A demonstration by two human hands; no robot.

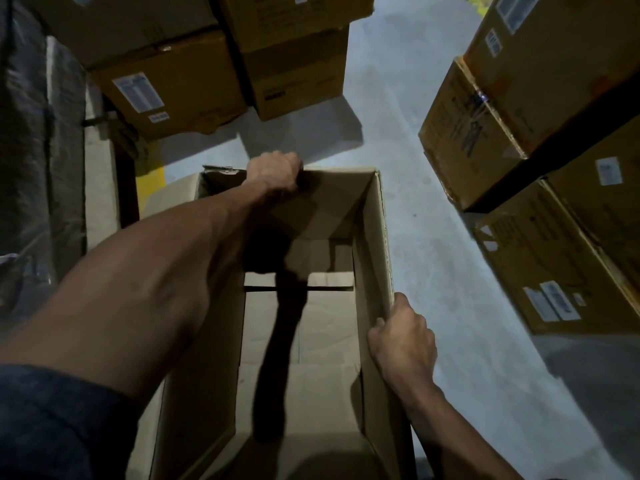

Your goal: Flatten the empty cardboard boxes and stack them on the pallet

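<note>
left hand (273, 171) grips open box (372, 237) far rim, right hand (401, 336) side rim.

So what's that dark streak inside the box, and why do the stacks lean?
Head view: the streak is the left arm's shadow across the open box floor, light coming from above; the wide-angle lens bends the stacked boxes outward; the scene is dim.
</note>
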